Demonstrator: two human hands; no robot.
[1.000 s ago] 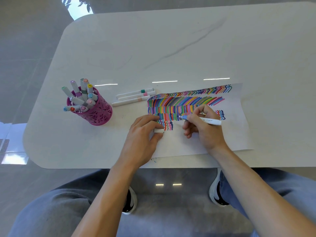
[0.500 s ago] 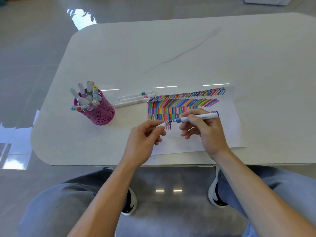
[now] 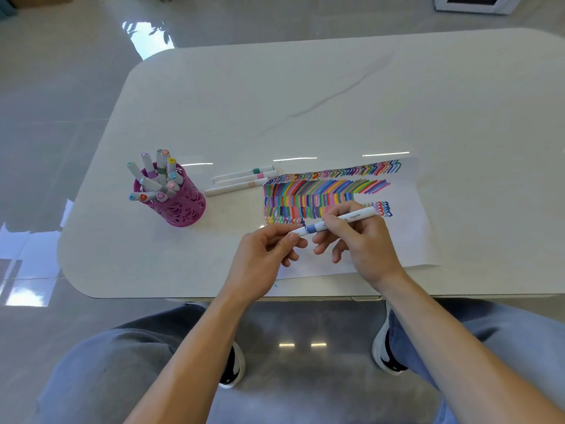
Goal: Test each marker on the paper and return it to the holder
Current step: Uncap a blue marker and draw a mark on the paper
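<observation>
A seated person, knees and black-and-white shoes showing below the near edge of the counter, works with both hands just above that edge. The left hand has its fingers curled, thumb and forefinger pinching a white cap at the writing end of a white marker with a blue band. The right hand holds the barrel at its middle between thumb and curled fingers, the other fingers loosely bent below. Whether the cap is fully seated cannot be told. The marker hangs tilted above the near left part of the paper, which lies close to the counter's near edge and is filled with rows of coloured strokes. Beyond, three loose markers lie side by side just off the paper's far left corner. The pink holder, already crowded with capped markers, stands towards the counter's left edge. The marker looks light, stiff and smooth. A mid-barrel grip should serve, and it will likely need threading down between the crowded ones in the holder.
</observation>
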